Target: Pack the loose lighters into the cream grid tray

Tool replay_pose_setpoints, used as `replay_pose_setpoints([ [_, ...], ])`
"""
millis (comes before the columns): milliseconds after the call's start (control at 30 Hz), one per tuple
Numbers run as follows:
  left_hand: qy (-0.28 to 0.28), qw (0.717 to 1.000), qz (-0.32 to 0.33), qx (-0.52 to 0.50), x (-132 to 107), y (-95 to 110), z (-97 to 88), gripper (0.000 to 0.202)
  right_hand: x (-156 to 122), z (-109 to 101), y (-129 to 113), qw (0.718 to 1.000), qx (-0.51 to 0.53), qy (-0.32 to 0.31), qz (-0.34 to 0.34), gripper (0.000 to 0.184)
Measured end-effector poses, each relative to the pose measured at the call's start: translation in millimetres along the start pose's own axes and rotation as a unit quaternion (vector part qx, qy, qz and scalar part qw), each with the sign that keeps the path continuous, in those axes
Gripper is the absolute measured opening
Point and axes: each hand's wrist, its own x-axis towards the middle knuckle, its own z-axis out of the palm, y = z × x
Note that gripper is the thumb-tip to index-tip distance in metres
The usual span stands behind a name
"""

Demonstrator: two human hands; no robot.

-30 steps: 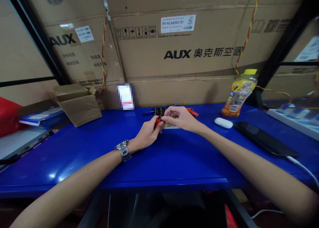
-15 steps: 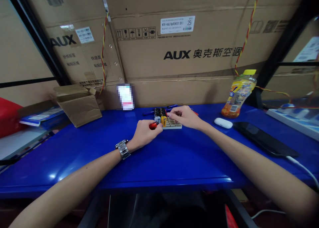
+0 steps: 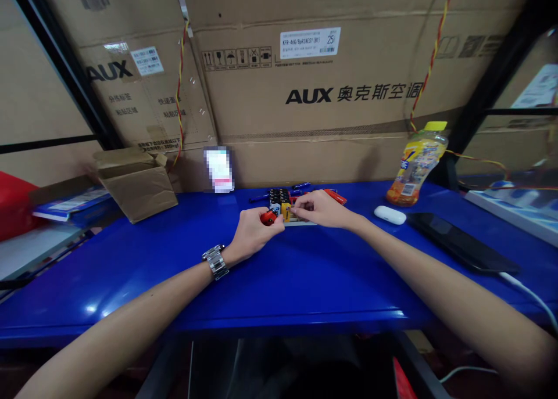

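My left hand (image 3: 257, 232), with a metal watch at the wrist, is closed around a red battery (image 3: 268, 217) at the left side of a pale grid tray (image 3: 300, 223). Several batteries stand upright in rows in the tray's left part; a yellow one (image 3: 285, 211) is at the front. My right hand (image 3: 320, 208) reaches over the tray's right part. Its thumb and fingers are pinched together just right of the yellow battery. What they hold, if anything, is hidden. Much of the tray lies under this hand.
Blue pens (image 3: 259, 198) and a red packet (image 3: 335, 196) lie behind the tray. To the right are a white earphone case (image 3: 390, 215), a black phone (image 3: 462, 242) on a cable and a drink bottle (image 3: 416, 164). A small cardboard box (image 3: 139, 187) stands left.
My right hand has moved down and slightly left, toward the front of the tray, covering more of its cells. My left hand stays in place with the red battery.
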Motion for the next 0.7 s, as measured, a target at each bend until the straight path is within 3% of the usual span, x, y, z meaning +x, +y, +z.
replay_pose_setpoints([
  [333,-0.018,0.999,0.040,0.000,1.6,-8.0,2.2,0.022,-3.3,0.9,-21.0,0.994,0.102,-0.041,-0.010,0.024],
  [567,-0.048,0.997,0.068,0.001,-1.8,-3.3,0.6,0.011,-3.1,14.4,-38.7,0.982,0.186,0.003,-0.019,0.027],
  [700,-0.026,0.996,0.071,-0.041,-4.2,1.7,0.7,0.030,-1.6,8.1,-40.9,0.969,0.242,0.056,-0.010,0.027],
])
